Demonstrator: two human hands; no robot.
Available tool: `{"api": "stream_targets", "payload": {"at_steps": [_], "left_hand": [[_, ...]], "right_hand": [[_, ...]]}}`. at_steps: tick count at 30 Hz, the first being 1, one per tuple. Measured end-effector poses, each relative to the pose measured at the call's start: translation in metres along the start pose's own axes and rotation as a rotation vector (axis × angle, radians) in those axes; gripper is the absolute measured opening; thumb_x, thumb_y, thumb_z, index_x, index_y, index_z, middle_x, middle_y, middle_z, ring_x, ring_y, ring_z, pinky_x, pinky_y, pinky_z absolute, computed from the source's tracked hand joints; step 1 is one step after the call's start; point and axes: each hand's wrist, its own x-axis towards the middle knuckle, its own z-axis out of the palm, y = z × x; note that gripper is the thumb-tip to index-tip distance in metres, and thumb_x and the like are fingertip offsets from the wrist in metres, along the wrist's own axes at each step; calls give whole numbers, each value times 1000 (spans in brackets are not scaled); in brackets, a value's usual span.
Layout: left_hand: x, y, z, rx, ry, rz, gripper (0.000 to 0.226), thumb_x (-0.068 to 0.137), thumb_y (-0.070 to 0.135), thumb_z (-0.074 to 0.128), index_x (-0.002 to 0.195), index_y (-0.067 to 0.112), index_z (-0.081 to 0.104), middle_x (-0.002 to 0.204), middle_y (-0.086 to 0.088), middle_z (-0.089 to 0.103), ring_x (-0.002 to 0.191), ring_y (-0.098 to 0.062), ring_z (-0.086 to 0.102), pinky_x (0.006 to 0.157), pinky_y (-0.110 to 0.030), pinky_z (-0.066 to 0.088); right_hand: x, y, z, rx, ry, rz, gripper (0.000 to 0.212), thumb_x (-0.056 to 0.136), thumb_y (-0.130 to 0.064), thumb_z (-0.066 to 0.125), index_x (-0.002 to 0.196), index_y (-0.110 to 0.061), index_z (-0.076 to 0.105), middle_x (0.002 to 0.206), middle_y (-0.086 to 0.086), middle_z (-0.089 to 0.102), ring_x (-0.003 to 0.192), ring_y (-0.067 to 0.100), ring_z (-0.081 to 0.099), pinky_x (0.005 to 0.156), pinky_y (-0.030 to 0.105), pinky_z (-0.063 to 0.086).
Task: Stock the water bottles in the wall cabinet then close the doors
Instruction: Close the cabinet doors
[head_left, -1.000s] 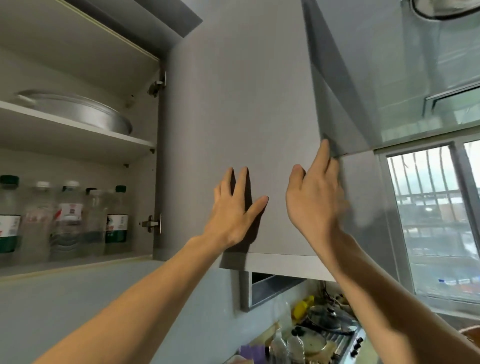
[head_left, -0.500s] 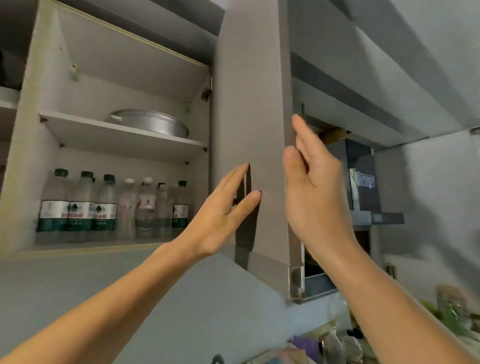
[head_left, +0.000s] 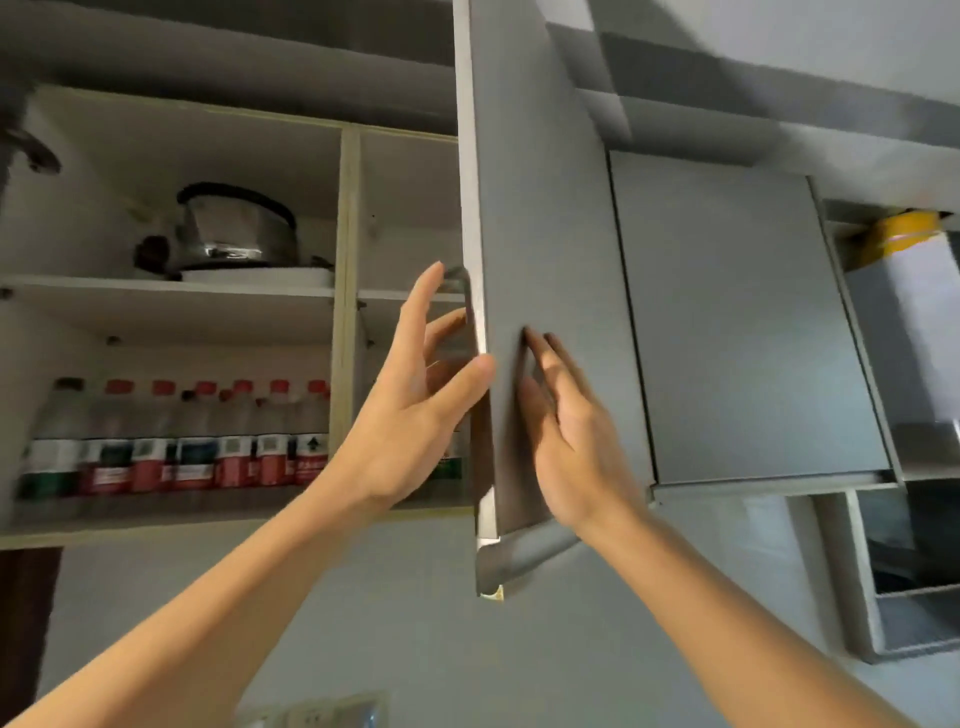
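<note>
The wall cabinet (head_left: 343, 322) stands open above me. A row of several water bottles (head_left: 208, 447) with red caps and red-and-green labels fills its lower shelf. A grey cabinet door (head_left: 540, 218) swings edge-on toward me in the middle of the view. My left hand (head_left: 415, 410) is at the door's front edge, fingers straight, thumb against the edge. My right hand (head_left: 571, 431) lies flat on the door's outer face with straight fingers.
A steel pot (head_left: 239, 228) sits on the upper shelf. To the right is a shut grey cabinet door (head_left: 743, 332), then a range hood duct with a yellow band (head_left: 904, 234). A wall socket (head_left: 317, 717) shows at the bottom.
The view has swung left, showing the left compartment with the red-capped bottles. The door has turned further toward the cabinet, with both hands following it.
</note>
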Motion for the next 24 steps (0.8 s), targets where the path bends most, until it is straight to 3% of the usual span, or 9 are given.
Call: {"api": "stream_targets", "payload": {"at_steps": [4,6,8,10,13,15,17,19,24], "left_hand": [[-5,-25,-39,257,41,-5,71,103,9,53,160,31,17,149,14,46,122,5,57,91,-9,48],[-6,-41,-54,359,89,-42,67,103,9,53,159,29,24,144,28,45,125,15,48,97,-5,42],[-6,-59,-67,411,150,-95,66,102,9,53,159,30,26,129,41,43,117,30,39,90,6,33],[-5,-78,-76,479,203,-143,67,101,9,53,159,28,24,129,32,39,109,36,35,84,11,28],[-3,-102,-84,617,189,-174,72,99,10,54,160,24,19,148,10,30,122,19,34,102,3,24],[1,-118,-92,641,178,-220,77,95,13,59,160,22,18,156,-1,27,144,-10,27,121,-29,25],[5,-134,-100,648,200,-262,79,90,16,65,158,22,24,156,-4,28,146,-22,25,121,-49,27],[8,-150,-107,664,225,-282,81,86,17,70,156,23,29,156,-2,28,144,-25,24,120,-52,25],[15,-194,-122,656,278,-348,91,83,24,79,156,21,26,156,3,23,145,-23,20,120,-43,23]], "right_hand": [[-2,22,52,-133,40,3,50,106,-26,43,156,-25,35,165,7,21,154,18,15,123,27,14],[-3,31,74,-181,22,7,52,106,-29,44,156,-23,34,165,9,19,154,22,11,123,30,14],[-3,41,93,-242,-15,12,54,106,-32,44,158,-25,30,167,7,14,154,24,7,125,39,16],[-3,54,109,-317,-70,10,57,106,-37,42,159,-27,24,168,5,6,155,24,1,126,43,15],[-1,75,125,-382,-130,-7,60,106,-40,41,160,-29,19,169,2,0,155,24,-5,126,44,14],[2,91,132,-438,-155,-25,62,105,-41,44,161,-28,18,169,2,0,155,25,-4,125,44,14],[7,109,136,-507,-189,-46,66,104,-44,46,161,-26,19,169,4,1,155,29,-3,125,45,13],[12,128,137,-578,-211,-74,69,102,-47,49,160,-23,21,169,8,3,155,33,0,125,47,12],[25,165,149,-682,-236,-156,72,96,-48,60,156,-18,35,167,16,14,152,44,11,121,58,17]]}}
